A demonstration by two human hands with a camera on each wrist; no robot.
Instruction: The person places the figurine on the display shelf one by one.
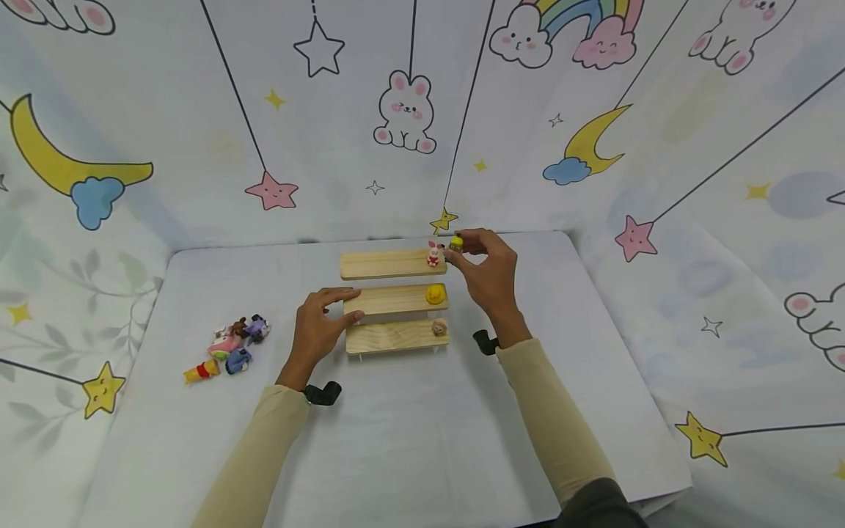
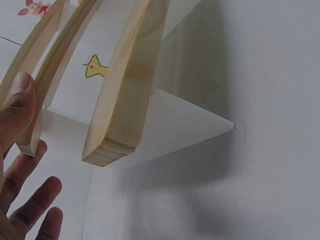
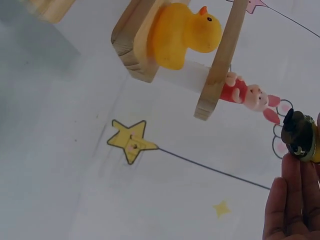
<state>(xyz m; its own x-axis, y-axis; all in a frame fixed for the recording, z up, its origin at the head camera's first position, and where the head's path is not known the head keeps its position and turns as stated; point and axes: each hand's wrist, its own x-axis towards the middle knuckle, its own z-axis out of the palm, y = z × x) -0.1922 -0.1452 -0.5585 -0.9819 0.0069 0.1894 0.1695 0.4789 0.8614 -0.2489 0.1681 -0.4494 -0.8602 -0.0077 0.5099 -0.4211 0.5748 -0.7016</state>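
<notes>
A three-tier wooden shelf [image 1: 389, 336] stands at the middle of the table. My left hand [image 1: 315, 330] grips the left end of its middle board, thumb on one side and a finger at the board's end. My right hand [image 1: 491, 275] pinches a small figurine [image 1: 456, 244] with a yellow top and dark lower part, beside the top board's right end. Close to it, a pink piglet figurine [image 1: 433, 254] in red stands on that board. A yellow rubber duck [image 3: 172, 37] sits on the middle board's right end, and a small brownish figurine [image 1: 439, 328] on the lowest.
Left of the shelf lies a cluster of toy figures: a yellow bear in red [image 1: 201, 372], a blue one [image 1: 238, 360], a pink one [image 1: 225, 345] and a purple one [image 1: 257, 328]. A patterned backdrop [image 1: 343, 161] rises behind the white table [image 1: 409, 433].
</notes>
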